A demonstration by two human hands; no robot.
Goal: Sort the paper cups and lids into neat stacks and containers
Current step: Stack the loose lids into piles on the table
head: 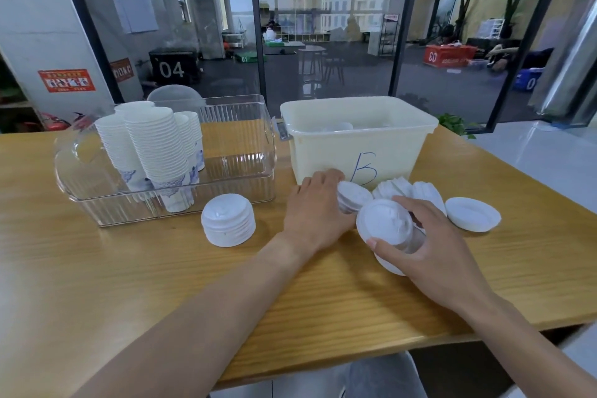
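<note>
My right hand [426, 236] grips a short stack of white lids [386, 224], tilted toward me, just above the wooden table [129, 268]. My left hand [315, 213] holds another small stack of lids [353, 195] lying on its side in front of the cream bin. A neat upright stack of lids [228, 220] stands to the left of my hands. More lids lie in a loose pile [407, 191] behind my right hand, and one upturned lid [473, 214] sits to the right. Stacks of white paper cups [151, 152] lean inside a clear plastic container [245, 171].
A cream plastic bin [358, 142] marked with a blue letter stands at the back centre, with a few white items inside. The table's near edge runs under my forearms and its right edge lies beyond the upturned lid. A glass wall is behind the table.
</note>
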